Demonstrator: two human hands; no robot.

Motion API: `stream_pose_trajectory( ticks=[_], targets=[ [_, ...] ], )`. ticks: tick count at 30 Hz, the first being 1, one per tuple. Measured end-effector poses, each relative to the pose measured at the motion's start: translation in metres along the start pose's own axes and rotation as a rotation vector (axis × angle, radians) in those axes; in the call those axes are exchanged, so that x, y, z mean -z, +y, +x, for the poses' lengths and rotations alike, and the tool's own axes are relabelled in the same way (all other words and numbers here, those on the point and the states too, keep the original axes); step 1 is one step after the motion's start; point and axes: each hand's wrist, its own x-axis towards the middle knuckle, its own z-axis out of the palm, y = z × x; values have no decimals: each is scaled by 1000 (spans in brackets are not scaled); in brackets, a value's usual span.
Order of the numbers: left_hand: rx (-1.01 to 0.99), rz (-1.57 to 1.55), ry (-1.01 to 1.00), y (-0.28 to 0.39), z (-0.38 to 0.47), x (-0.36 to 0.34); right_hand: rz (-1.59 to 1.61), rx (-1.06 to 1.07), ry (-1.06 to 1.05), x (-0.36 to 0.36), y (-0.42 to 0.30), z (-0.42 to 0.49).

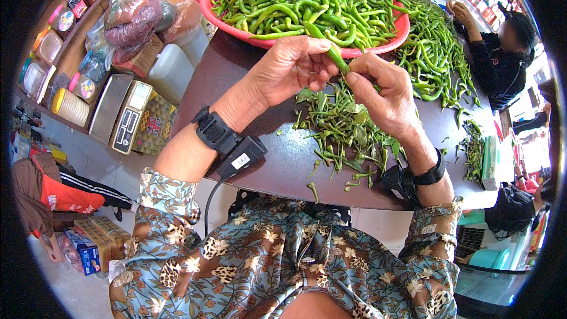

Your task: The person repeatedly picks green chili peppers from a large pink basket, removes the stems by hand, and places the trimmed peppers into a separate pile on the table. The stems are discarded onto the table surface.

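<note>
My left hand (294, 68) holds a long green chili pepper (327, 44) between thumb and fingers, just in front of a basket. At the pepper's lower end, my right hand (383, 91) pinches the stem with thumb and index finger. Behind them, a red plastic basket (211, 12) is heaped with green chili peppers (305, 2). Under my right hand lies a pile of plucked stems and leaves (343, 126) on the dark brown table (274, 168). More chili peppers (427, 48) are spread loose on the table to the right of the basket.
A person in dark clothing (500, 62) is at the table's far right side. A second pile of stems (474, 150) lies near a tissue box (491, 159). Left of the table are a scale (128, 122), a plastic container (170, 73) and filled plastic bags (133, 22). Another person (57, 186) bends at lower left beside cartons (99, 239).
</note>
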Motion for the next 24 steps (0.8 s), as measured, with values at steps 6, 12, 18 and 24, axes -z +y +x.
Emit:
stream_pose_trajectory(
  ticks=[6,12,18,24],
  targets=[
    [26,-44,-46,0,0,2,-28,68,-35,1,1,0],
    [74,-83,-12,0,-2,1,-5,60,-70,4,-3,0],
    [101,-78,-86,1,-2,1,-47,112,-107,7,-4,0],
    [127,-79,-118,0,-3,0,-19,148,-145,7,-6,1]
  ],
)
